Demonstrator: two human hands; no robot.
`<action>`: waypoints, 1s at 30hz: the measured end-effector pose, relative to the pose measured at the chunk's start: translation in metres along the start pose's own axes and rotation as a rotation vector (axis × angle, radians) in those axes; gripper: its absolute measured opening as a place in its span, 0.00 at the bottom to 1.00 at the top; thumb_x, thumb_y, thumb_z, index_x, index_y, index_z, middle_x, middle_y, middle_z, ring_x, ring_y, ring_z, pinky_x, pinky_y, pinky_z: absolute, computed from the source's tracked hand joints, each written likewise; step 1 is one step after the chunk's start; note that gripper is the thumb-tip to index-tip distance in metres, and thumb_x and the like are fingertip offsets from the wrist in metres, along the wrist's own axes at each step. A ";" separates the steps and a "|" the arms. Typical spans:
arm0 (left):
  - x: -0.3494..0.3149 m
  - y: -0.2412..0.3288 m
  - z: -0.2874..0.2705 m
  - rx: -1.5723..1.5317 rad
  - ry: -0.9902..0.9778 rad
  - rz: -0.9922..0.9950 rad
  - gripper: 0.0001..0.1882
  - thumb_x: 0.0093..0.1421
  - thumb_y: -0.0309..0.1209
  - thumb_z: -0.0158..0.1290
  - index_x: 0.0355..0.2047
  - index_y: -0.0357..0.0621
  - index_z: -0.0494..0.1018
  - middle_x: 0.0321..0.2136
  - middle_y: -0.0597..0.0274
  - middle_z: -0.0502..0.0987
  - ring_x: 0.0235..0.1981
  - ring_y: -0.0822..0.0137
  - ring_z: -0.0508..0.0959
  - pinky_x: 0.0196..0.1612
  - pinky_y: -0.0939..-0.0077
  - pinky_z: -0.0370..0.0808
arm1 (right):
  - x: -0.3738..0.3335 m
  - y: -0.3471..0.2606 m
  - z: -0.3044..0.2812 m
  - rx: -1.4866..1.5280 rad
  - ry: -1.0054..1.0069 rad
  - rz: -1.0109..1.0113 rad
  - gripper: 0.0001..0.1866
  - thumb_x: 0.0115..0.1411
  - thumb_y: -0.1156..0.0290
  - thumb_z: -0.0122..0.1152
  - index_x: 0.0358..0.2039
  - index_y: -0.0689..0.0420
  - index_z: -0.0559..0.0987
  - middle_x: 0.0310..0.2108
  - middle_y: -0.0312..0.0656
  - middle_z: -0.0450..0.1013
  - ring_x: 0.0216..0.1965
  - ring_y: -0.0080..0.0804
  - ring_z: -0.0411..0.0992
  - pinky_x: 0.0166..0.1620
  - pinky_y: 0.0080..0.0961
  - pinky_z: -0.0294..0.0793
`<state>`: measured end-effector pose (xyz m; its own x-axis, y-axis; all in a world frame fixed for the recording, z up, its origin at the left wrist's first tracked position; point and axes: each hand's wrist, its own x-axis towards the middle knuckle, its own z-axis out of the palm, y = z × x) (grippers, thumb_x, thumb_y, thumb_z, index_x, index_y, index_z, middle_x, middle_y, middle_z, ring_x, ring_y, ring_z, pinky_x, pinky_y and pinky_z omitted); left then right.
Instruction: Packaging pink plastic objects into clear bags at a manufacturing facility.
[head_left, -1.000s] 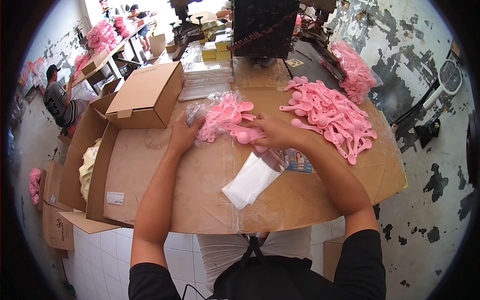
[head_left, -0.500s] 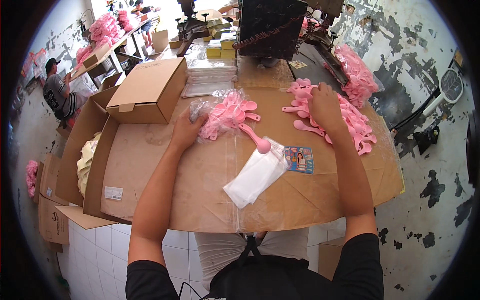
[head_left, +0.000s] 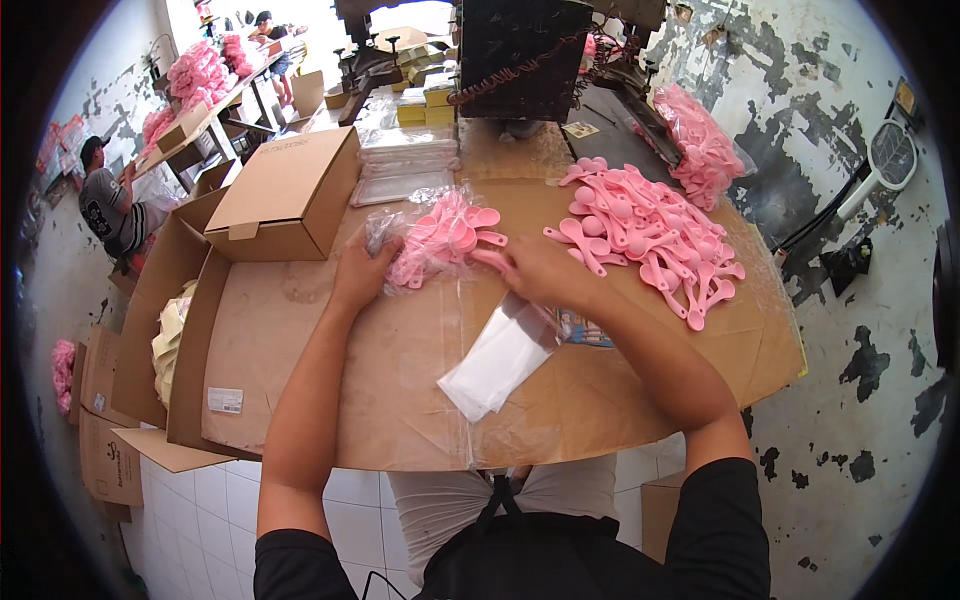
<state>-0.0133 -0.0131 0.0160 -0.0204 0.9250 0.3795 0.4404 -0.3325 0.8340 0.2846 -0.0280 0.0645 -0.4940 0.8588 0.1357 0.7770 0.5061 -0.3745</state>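
My left hand [head_left: 362, 272] is closed on the crumpled edge of a clear plastic bag [head_left: 397, 222] with several pink spoons [head_left: 447, 224] in and around its mouth. My right hand [head_left: 548, 268] is beside the bag, its fingers pinching a pink spoon [head_left: 490, 258] whose far end is partly hidden. To the right lies a loose heap of pink measuring spoons [head_left: 640, 225]. Below my right hand are flat clear plastic sleeves [head_left: 500, 362] with white inside, and a blue printed card [head_left: 585, 330] that my forearm partly covers.
Cardboard covers the tabletop [head_left: 390, 400]. At left stand a closed carton [head_left: 285, 190] and an open box [head_left: 190, 345]. Behind are stacked clear packs [head_left: 405, 180], a black machine [head_left: 522, 65] and a bag of pink spoons [head_left: 700, 150]. A person [head_left: 110, 200] sits at far left.
My right hand has moved left from the spoon heap to the bag and now holds a pink spoon there. My left hand stays on the bag. The view has shifted slightly.
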 end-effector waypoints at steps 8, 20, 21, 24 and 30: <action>0.005 0.006 0.001 0.009 -0.041 -0.011 0.13 0.66 0.33 0.59 0.45 0.36 0.78 0.36 0.60 0.83 0.36 0.72 0.79 0.43 0.71 0.76 | -0.007 0.087 -0.066 -0.724 0.490 0.012 0.11 0.58 0.64 0.63 0.35 0.58 0.83 0.30 0.48 0.77 0.34 0.44 0.77 0.36 0.39 0.72; 0.003 -0.006 0.002 -0.086 -0.036 -0.033 0.12 0.66 0.31 0.57 0.44 0.34 0.77 0.34 0.58 0.83 0.35 0.71 0.80 0.41 0.71 0.76 | 0.036 0.029 0.026 -0.217 0.200 -0.282 0.16 0.61 0.70 0.58 0.49 0.61 0.74 0.47 0.49 0.71 0.53 0.50 0.70 0.57 0.45 0.68; 0.002 -0.001 0.002 -0.086 -0.036 -0.033 0.12 0.66 0.31 0.57 0.44 0.34 0.77 0.34 0.58 0.83 0.35 0.71 0.80 0.41 0.71 0.76 | 0.036 0.031 0.023 -0.273 0.172 -0.273 0.16 0.60 0.70 0.59 0.48 0.61 0.74 0.46 0.49 0.71 0.52 0.50 0.70 0.56 0.43 0.70; 0.000 0.007 0.000 0.013 -0.024 -0.011 0.13 0.66 0.32 0.58 0.44 0.34 0.77 0.34 0.57 0.84 0.36 0.70 0.80 0.42 0.70 0.76 | 0.036 0.037 0.005 -0.140 0.045 -0.147 0.15 0.57 0.74 0.59 0.46 0.60 0.75 0.43 0.48 0.71 0.49 0.46 0.72 0.50 0.38 0.73; 0.002 0.001 -0.002 0.013 -0.039 -0.042 0.13 0.66 0.32 0.59 0.45 0.35 0.77 0.35 0.59 0.83 0.36 0.72 0.80 0.42 0.71 0.77 | 0.019 0.035 -0.038 -0.567 0.273 -0.480 0.11 0.54 0.80 0.57 0.39 0.59 0.78 0.40 0.44 0.71 0.45 0.42 0.73 0.48 0.36 0.74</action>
<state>-0.0141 -0.0118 0.0187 -0.0040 0.9447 0.3280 0.4516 -0.2910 0.8434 0.3172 0.0090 0.0891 -0.7694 0.4885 0.4115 0.6198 0.7267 0.2962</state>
